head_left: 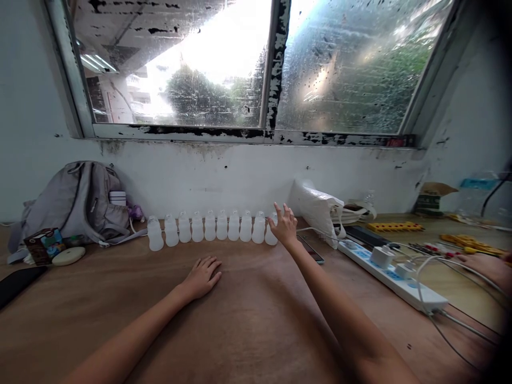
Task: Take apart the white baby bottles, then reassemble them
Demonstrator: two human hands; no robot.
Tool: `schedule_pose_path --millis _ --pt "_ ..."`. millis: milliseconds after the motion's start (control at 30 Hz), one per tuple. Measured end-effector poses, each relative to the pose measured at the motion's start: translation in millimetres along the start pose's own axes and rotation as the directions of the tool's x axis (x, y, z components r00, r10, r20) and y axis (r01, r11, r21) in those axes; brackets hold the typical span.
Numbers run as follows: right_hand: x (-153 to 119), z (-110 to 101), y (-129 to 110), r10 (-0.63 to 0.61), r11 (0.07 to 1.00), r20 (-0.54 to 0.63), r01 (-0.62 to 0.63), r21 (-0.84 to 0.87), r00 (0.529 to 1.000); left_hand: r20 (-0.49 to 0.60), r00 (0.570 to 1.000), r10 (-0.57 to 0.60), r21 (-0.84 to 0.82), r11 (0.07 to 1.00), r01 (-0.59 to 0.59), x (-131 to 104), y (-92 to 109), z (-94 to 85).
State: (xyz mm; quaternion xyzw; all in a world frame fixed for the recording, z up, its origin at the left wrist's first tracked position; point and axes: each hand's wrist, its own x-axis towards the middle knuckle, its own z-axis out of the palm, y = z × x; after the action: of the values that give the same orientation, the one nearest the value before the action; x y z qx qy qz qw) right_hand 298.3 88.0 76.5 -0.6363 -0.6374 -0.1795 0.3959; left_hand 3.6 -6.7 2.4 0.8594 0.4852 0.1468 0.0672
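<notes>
A row of several frosted white bottles (210,226) stands upright along the back of the wooden table (240,330). My left hand (202,276) lies flat on the wood in front of them, palm down and holding nothing. At the right end of the row, my right hand (285,225) is raised with its fingers apart. It partly covers the last bottle (272,236); whether the thumb touches that bottle I cannot tell.
A grey backpack (80,202) leans at the back left, near a small carton (43,245). On the right are a phone (314,250), a white bag (320,205) and a power strip (400,280) with trailing cables. Another person's hand (486,266) is at the far right.
</notes>
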Motion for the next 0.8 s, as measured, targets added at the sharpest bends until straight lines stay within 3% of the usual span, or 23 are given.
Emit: schedule_pose_path --millis 100,200,367,433,533,633,800 --pt "1 11 15 0.072 0.991 0.085 -0.081 0.106 0.994 -0.012 1.0 0.003 -0.005 1.0 -0.003 0 0 0.2" --pt "-3 14 22 0.091 0.976 0.098 -0.109 0.19 0.991 -0.017 1.0 0.0 -0.016 1.0 0.0 1 -1 1.4" --pt "4 -11 22 0.146 0.956 0.07 -0.159 0.248 0.987 -0.019 1.0 0.013 -0.04 0.999 -0.014 0 -2 1.5" --pt "10 -25 18 0.186 0.924 0.16 -0.228 0.308 0.969 -0.06 0.998 0.022 -0.066 0.997 -0.026 -1 0 -0.5" --pt "12 -38 2 0.173 0.842 0.401 -0.346 0.413 0.9 -0.145 0.989 0.013 -0.209 0.977 -0.043 -1 3 -4.2" --pt "1 -39 -27 0.071 0.787 0.507 -0.36 0.501 0.859 -0.149 0.987 -0.067 -0.481 0.876 -0.013 2 4 -5.6" --pt "-35 -25 -86 -0.182 0.586 0.645 -0.445 0.677 0.742 -0.135 0.979 -0.15 -0.84 0.542 -0.033 5 3 -10.2"
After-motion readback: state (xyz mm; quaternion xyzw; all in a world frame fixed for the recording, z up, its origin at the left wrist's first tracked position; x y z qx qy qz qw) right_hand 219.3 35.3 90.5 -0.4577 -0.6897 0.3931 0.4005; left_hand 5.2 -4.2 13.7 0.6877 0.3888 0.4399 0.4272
